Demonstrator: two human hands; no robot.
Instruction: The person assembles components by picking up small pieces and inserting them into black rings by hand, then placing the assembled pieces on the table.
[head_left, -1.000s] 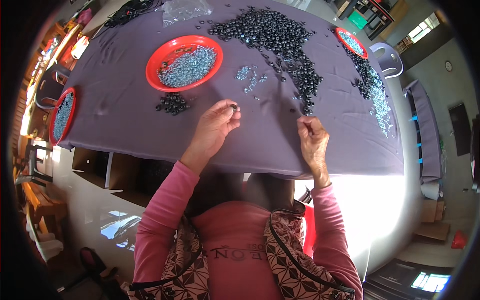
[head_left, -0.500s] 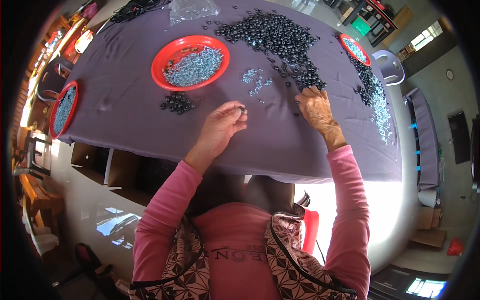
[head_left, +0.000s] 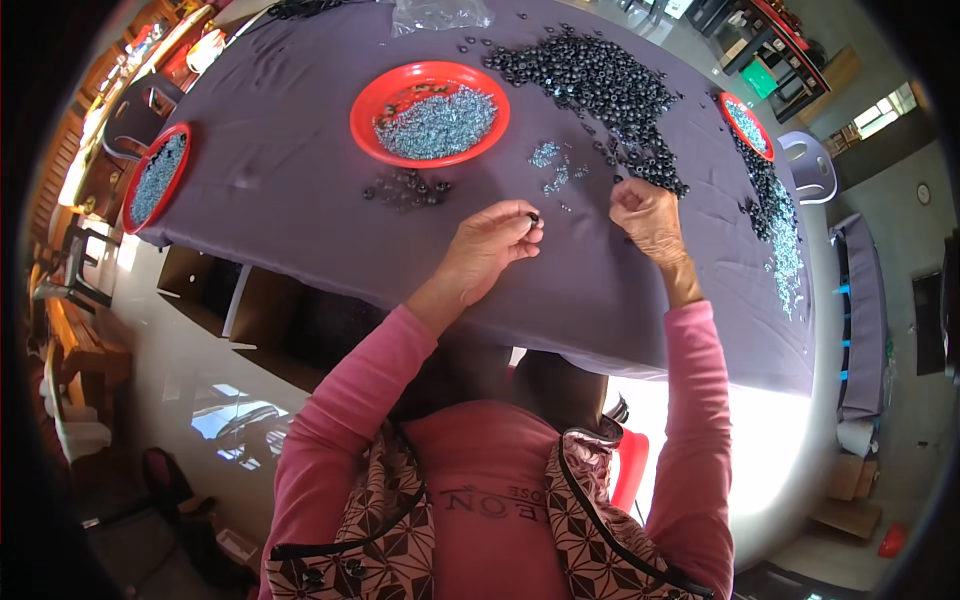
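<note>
My left hand (head_left: 492, 243) hovers over the purple tablecloth (head_left: 300, 160) and pinches a small black ring-shaped part (head_left: 533, 216) between thumb and fingers. My right hand (head_left: 647, 215) is curled closed at the near edge of the big pile of black parts (head_left: 600, 80); whether it holds something I cannot tell. A few small silver pieces (head_left: 552, 168) lie scattered just beyond both hands. A small heap of black parts (head_left: 408, 188) sits to the left of my left hand.
A red plate (head_left: 372, 102) full of silver pieces stands beyond the hands. A second red plate (head_left: 131, 205) sits at the table's left edge, a third (head_left: 726, 103) at the far right, with silver and black pieces (head_left: 780, 230) strewn along the right side.
My right hand moved from the table's near edge up and left to the rim of the black pile. My left hand stayed put, still pinching the black part.
</note>
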